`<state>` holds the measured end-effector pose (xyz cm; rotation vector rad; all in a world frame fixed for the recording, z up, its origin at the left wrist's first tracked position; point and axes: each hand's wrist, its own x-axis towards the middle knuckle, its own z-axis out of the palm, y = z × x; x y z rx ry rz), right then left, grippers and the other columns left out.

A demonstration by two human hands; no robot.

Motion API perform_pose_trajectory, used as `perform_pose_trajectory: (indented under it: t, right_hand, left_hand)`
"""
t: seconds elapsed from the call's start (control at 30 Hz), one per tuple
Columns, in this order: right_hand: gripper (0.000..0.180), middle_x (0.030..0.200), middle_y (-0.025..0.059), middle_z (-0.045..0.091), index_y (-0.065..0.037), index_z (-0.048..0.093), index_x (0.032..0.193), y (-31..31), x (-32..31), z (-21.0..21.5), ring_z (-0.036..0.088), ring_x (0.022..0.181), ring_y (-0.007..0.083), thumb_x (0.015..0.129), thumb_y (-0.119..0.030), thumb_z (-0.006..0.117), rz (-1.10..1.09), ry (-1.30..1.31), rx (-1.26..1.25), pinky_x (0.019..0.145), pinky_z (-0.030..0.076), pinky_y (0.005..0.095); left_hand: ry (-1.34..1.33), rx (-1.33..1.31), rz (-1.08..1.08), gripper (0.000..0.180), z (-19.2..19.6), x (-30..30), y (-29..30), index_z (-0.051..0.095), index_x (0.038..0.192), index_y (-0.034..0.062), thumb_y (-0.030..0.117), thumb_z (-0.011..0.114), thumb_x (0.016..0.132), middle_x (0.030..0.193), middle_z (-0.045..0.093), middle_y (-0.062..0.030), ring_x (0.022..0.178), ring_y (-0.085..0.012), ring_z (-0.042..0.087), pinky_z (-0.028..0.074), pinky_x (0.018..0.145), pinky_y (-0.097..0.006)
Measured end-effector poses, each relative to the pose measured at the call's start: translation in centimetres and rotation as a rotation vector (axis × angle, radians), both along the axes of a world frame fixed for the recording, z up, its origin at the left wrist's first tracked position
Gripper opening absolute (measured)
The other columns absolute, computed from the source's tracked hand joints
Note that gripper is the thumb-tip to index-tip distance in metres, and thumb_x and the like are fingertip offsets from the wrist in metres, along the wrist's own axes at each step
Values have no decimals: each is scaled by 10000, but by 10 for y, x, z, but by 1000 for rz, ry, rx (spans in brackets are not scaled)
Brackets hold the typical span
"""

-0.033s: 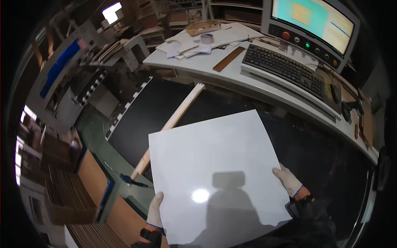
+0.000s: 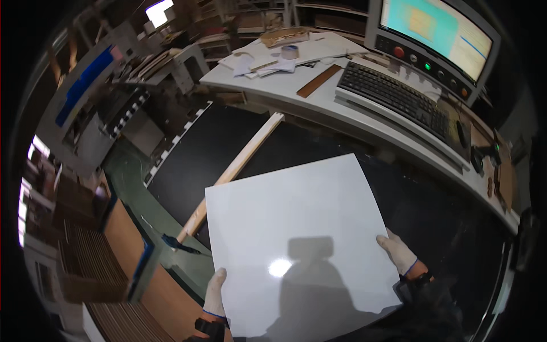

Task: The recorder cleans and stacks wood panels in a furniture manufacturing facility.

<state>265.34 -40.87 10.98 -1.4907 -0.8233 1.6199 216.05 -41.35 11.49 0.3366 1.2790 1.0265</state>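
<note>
A glossy white panel (image 2: 262, 228), roughly square, is held up in front of me, tilted, with a bright glare spot and a dark shadow on its face. My left hand (image 2: 215, 290), in a white glove, grips its left edge near the bottom, thumb on the front face. On the right edge, my gloved right hand (image 2: 397, 252) holds it in the same way. The fingers of both hands are hidden behind the panel. Beyond it, a wooden strip (image 2: 242, 157) lies across a black surface (image 2: 185, 159), its middle partly covered by the panel's corner.
A grey-white desk (image 2: 250, 85) carries a keyboard (image 2: 393, 97), a tape roll (image 2: 289, 52), papers and a brown strip (image 2: 319, 81). Above it stands a monitor (image 2: 439, 34) with a button panel. Stacked brown boards (image 2: 97, 256) are at lower left. A dark-handled tool (image 2: 179, 244) lies near the wooden strip.
The view has shifted slightly, so the desk and monitor sit a little further right. The white panel and both hands keep nearly the same place.
</note>
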Motion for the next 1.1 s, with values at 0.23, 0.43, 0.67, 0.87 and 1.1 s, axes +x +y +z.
perform_pose_trajectory:
  t: [0.23,0.43,0.67,0.87,1.1]
  right_hand:
    - [656,1502,190,548,75,362,1587,-44,18,-22,546,1348,258,1032,-199,577,4,-62,9,1163,413,377]
    - [694,1395,183,618,72,432,1536,-46,28,-47,629,1222,281,1012,-332,641,59,-18,-51,1069,504,402]
    - [652,1414,194,614,30,456,1534,-8,10,-86,618,1246,308,1031,-350,620,251,41,-134,1086,493,422]
    - [617,1429,204,610,-5,477,1533,-25,41,-73,610,1268,332,1048,-366,603,181,-18,-186,1100,484,439]
    - [579,1448,215,605,-47,501,1531,-47,56,-39,599,1293,359,1067,-384,582,50,-95,-165,1117,473,458]
  left_hand:
    - [-42,-27,133,648,-47,14,-85,497,1480,-60,363,647,1013,1343,645,-160,1174,-248,656,540,1012,-380]
    - [-122,91,66,577,-61,17,-100,456,1530,-60,209,602,1041,1331,651,-134,1144,-188,660,552,969,-318]
    - [31,173,38,703,-60,22,-100,428,1551,-94,297,660,1015,1395,628,-165,1171,-186,638,514,1005,-313]
    - [29,316,-25,678,-88,17,-94,418,1572,-59,287,633,1030,1396,621,-119,1192,-153,610,501,1018,-300]
    - [-29,412,5,634,-94,8,-101,474,1552,-21,344,625,1056,1401,625,-106,1263,-163,577,461,1080,-332]
